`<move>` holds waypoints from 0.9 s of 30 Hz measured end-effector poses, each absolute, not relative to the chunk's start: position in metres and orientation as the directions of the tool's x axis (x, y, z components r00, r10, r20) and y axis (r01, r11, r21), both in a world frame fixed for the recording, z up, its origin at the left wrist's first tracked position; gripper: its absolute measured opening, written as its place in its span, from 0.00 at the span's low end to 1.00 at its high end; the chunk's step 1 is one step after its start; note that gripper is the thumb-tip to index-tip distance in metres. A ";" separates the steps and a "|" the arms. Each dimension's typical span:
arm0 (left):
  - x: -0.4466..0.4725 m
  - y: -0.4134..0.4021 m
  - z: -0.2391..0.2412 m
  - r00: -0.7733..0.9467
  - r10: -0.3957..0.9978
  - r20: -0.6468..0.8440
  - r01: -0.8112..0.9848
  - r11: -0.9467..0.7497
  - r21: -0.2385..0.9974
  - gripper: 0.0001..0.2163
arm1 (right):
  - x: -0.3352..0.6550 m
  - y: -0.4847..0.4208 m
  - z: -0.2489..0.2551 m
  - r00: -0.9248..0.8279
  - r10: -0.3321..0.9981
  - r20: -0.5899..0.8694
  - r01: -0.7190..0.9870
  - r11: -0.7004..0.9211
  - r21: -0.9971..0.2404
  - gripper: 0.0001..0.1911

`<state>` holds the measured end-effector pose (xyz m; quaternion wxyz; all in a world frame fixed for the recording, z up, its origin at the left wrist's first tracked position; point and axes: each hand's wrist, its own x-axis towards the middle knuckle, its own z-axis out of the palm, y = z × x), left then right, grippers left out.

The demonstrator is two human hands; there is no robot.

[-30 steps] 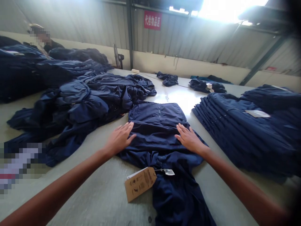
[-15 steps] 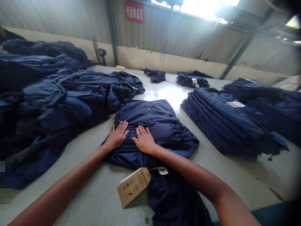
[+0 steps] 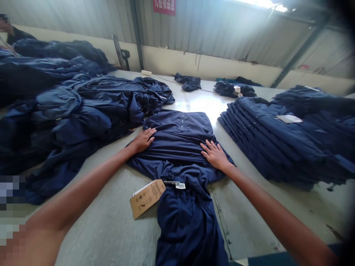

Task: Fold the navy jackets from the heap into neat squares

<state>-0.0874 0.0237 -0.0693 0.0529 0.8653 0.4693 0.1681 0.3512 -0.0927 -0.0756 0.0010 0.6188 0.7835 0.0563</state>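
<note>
A navy zip jacket (image 3: 177, 147) lies spread on the pale table, its zipper running up the middle of the far part. My left hand (image 3: 143, 140) rests on the jacket's left side, fingers stretched out and holding nothing. On the right side my right hand (image 3: 215, 153) lies flat with its fingers spread. Toward me, the jacket's hood (image 3: 188, 221) hangs over the near part of the table. A brown cardboard hang tag (image 3: 146, 199) lies left of the collar, beside a small white label (image 3: 180, 186).
Loose navy garments (image 3: 83, 107) are heaped on the left. A neat stack of folded jackets (image 3: 266, 136) stands at right. Small dark bundles (image 3: 234, 89) lie farther back on the table (image 3: 105, 218). A black fan (image 3: 122, 53) stands by the wall. Part of a person (image 3: 19, 35) shows far left.
My right hand has slid right across the jacket to its right side, and my left hand has shifted slightly outward. The jacket's middle looks flatter. The view has tilted down a little.
</note>
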 end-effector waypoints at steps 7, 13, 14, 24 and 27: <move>-0.085 -0.068 -0.025 0.440 0.800 0.408 0.787 -0.563 0.253 0.14 | 0.340 -0.132 -0.056 -0.331 0.882 0.336 0.926 0.371 -0.063 0.23; -0.108 -0.175 -0.020 0.520 0.848 -0.105 0.788 -0.429 0.442 0.21 | 0.321 -0.215 -0.037 -0.485 0.853 0.190 0.765 0.520 -0.381 0.15; -0.109 -0.186 -0.021 0.541 0.830 -0.138 0.775 -0.429 0.463 0.21 | 0.317 -0.224 -0.037 -0.477 0.860 0.178 0.763 0.507 -0.401 0.16; -0.077 -0.207 -0.011 0.531 0.840 -0.113 0.784 -0.436 0.441 0.21 | 0.310 -0.245 -0.039 -0.449 0.873 0.189 0.808 0.488 -0.332 0.18; -0.072 -0.207 -0.017 0.550 0.834 -0.052 0.784 -0.494 0.374 0.23 | 0.298 -0.255 -0.006 -0.504 0.804 0.316 0.774 0.583 -0.247 0.15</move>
